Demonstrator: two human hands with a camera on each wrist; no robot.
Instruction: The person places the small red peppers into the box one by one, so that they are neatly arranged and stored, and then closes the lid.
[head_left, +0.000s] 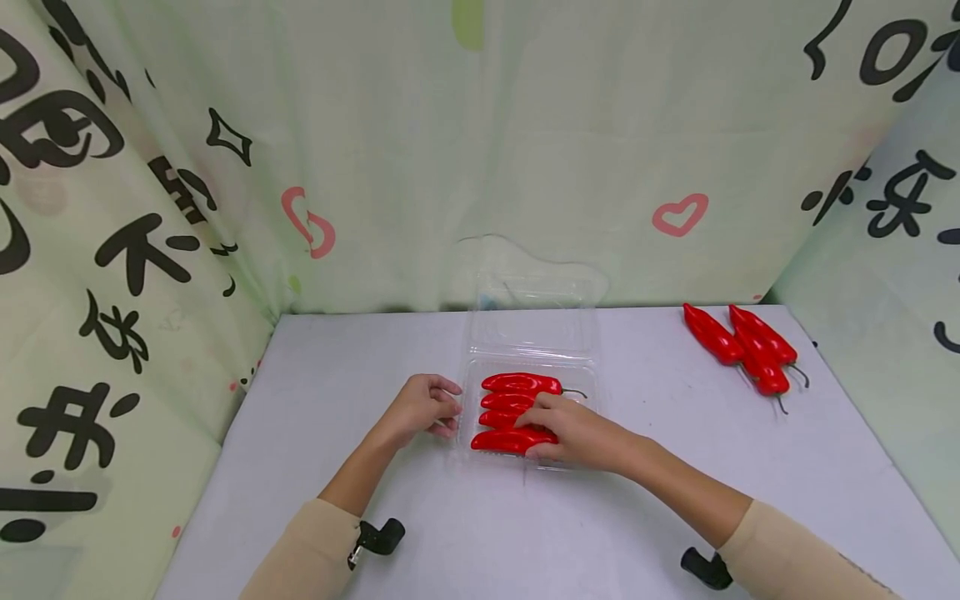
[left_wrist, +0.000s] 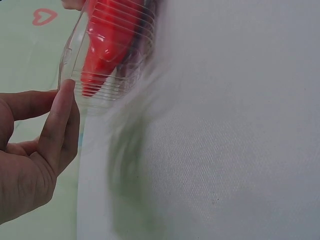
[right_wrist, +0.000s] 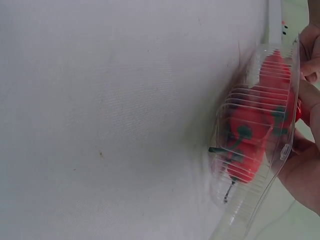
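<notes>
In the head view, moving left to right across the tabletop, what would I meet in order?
Left sleeve, left hand, clear box, three loose peppers.

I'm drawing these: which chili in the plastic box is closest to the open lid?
The rearmost red chili pepper in the clear plastic box, nearest the lid: in the head view, it's the only boxed one whose stem shows.

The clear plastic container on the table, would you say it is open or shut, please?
Open: its lid stands raised behind the base, and red peppers lie uncovered.
</notes>
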